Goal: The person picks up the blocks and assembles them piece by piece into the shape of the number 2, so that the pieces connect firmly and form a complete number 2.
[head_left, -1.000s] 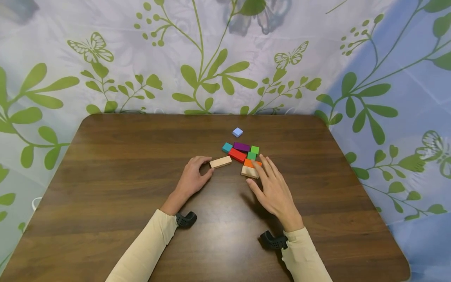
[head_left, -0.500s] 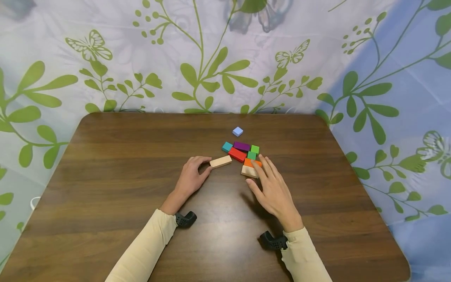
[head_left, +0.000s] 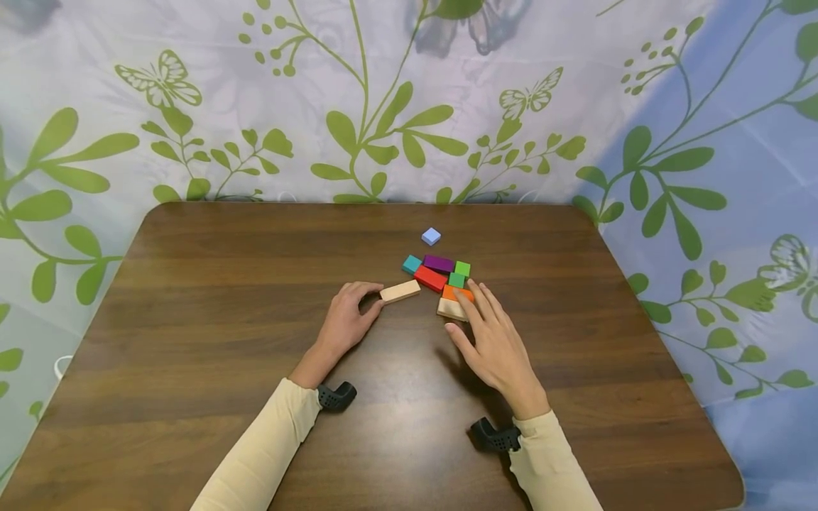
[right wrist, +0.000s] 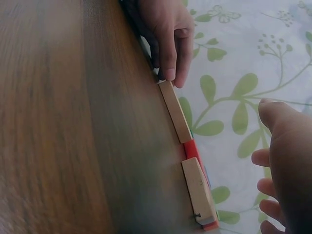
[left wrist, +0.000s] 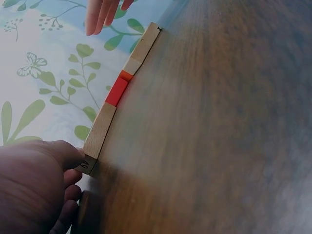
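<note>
Left fingertips: index finger and thumb of the left hand (head_left: pixel 345 319) pinch the near end of the wooden block (head_left: pixel 400 292), the thumb at its corner by a dark printed mark.
Right fingertips: long and loosely spread, gripping nothing; the right hand (head_left: pixel 498 348) hangs above the orange block (head_left: pixel 449 292) and the second wooden block (head_left: pixel 451 309).
Wooden block: flat on the table (head_left: pixel 192 326), its far end just beside the red block (head_left: pixel 431 278).
Since the earlier frames: almost nothing; both hands and every block keep the same arrangement, and the whole scene sits slightly higher in the head view.
Coloured cluster: the teal block (head_left: pixel 412 264) and purple block (head_left: pixel 439 263) lie behind the red one; the light green block (head_left: pixel 462 269) and darker green block (head_left: pixel 456 279) come next, then orange, then the second wooden block nearest the person.
Light blue block: alone (head_left: pixel 431 236), farther back.
In the way: the right fingers hide part of the orange and second wooden blocks in the head view.
Wrists: a black mount (head_left: pixel 336 397) on the left, a second black mount (head_left: pixel 495 436) on the right, below cream sleeves (head_left: pixel 265 443).
Backdrop: cloth (head_left: pixel 255 71) with green leaves and butterflies, behind the table.
</note>
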`<action>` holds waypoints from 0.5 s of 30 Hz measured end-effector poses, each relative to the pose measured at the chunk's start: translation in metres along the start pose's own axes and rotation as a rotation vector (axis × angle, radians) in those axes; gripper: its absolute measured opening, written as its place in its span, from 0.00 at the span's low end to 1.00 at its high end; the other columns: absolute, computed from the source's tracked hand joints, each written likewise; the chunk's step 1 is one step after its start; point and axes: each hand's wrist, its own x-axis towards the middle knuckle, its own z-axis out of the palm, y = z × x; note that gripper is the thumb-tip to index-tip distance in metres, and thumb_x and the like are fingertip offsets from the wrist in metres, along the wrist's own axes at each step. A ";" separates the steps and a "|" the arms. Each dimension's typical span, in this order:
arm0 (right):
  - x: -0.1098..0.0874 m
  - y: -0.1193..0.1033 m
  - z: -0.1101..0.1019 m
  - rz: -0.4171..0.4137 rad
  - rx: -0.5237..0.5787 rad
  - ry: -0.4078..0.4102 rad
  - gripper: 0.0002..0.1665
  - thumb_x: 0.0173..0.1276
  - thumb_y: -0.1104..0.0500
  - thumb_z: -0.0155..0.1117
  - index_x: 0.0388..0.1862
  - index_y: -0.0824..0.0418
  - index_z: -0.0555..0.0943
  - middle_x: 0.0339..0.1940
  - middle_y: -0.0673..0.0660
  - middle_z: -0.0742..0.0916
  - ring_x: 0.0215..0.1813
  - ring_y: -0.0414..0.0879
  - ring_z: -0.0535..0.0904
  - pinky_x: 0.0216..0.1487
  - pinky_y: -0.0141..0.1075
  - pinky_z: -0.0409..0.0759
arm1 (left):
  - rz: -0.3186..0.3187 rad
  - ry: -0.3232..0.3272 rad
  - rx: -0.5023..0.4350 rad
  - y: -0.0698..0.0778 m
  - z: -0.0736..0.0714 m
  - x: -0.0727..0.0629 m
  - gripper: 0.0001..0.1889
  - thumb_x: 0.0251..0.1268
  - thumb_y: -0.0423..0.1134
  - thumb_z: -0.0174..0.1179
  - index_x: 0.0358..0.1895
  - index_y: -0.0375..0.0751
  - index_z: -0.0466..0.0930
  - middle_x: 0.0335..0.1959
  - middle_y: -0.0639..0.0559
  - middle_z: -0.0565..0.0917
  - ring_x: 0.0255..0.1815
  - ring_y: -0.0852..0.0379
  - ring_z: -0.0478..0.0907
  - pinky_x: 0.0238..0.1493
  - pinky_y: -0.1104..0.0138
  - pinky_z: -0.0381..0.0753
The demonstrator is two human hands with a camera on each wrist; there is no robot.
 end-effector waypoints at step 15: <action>0.000 -0.001 0.000 0.010 0.011 -0.016 0.39 0.81 0.35 0.48 0.82 0.53 0.64 0.85 0.58 0.61 0.85 0.57 0.52 0.79 0.57 0.58 | -0.016 -0.007 0.012 0.003 -0.001 -0.001 0.14 0.70 0.36 0.68 0.55 0.38 0.87 0.53 0.44 0.87 0.58 0.43 0.80 0.61 0.50 0.78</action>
